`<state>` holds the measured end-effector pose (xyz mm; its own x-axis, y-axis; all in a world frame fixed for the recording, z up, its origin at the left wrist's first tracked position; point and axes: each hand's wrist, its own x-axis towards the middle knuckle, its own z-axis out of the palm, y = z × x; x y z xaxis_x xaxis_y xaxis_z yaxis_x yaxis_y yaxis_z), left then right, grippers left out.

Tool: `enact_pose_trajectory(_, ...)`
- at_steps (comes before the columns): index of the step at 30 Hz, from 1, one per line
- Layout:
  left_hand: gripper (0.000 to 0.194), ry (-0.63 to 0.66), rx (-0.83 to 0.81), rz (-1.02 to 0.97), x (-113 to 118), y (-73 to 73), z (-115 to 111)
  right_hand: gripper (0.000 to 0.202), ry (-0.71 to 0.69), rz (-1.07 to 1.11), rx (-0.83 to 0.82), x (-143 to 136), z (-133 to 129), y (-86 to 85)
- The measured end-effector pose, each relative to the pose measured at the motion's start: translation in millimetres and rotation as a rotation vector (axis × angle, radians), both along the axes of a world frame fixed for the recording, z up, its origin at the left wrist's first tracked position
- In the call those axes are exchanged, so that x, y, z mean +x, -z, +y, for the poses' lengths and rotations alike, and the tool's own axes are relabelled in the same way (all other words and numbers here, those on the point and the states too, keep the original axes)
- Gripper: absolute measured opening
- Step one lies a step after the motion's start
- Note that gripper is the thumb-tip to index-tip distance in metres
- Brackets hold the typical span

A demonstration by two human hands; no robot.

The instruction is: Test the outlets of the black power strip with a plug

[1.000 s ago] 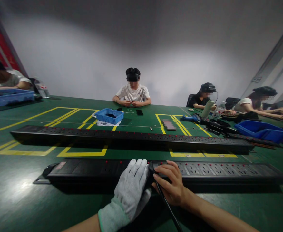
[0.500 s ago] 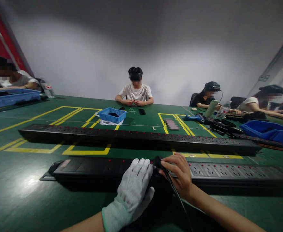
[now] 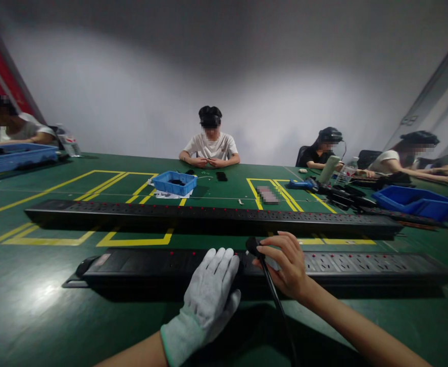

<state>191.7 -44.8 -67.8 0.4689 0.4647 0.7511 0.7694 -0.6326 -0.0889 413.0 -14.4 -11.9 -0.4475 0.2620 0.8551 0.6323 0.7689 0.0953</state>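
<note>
A long black power strip (image 3: 132,267) with a row of sockets and small red lights lies across the green table in front of me. My left hand (image 3: 210,290), in a grey-white glove, lies on its middle with the fingers extended. My bare right hand (image 3: 285,262) pinches a black plug (image 3: 252,246) just right of the glove, over the strip. The plug's cable (image 3: 279,306) runs down toward the bottom edge. The plug's pins are hidden.
A second long power strip (image 3: 208,216) lies parallel behind. Beyond are a light-blue bin (image 3: 174,184), a phone (image 3: 268,195) and a dark-blue bin (image 3: 419,201) at right. One person (image 3: 210,145) sits opposite; others sit at both sides.
My right hand has lifted the plug slightly and shifted a little to the right, away from the glove. The left hand remains on the strip. The view has shifted slightly.
</note>
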Motion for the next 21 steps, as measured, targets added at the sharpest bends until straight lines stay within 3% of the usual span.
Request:
enact_pose_trajectory(5, 0.057, -0.033, 0.043, 0.045, -15, 2.4, 5, 0.018, -0.001, 0.077, -0.202, -8, -1, -3.3)
enact_pose_trajectory(13, 0.057, -0.136, 0.051, 0.167, -82, 10.7, 14, 0.019, -0.133, -0.064, -0.382, -32, 3, -21.7)
enact_pose_trajectory(21, 0.056, -0.142, 0.082, 0.128, -86, 12.9, 13, 0.018, -0.065, -0.090, -0.398, -57, 19, -20.5)
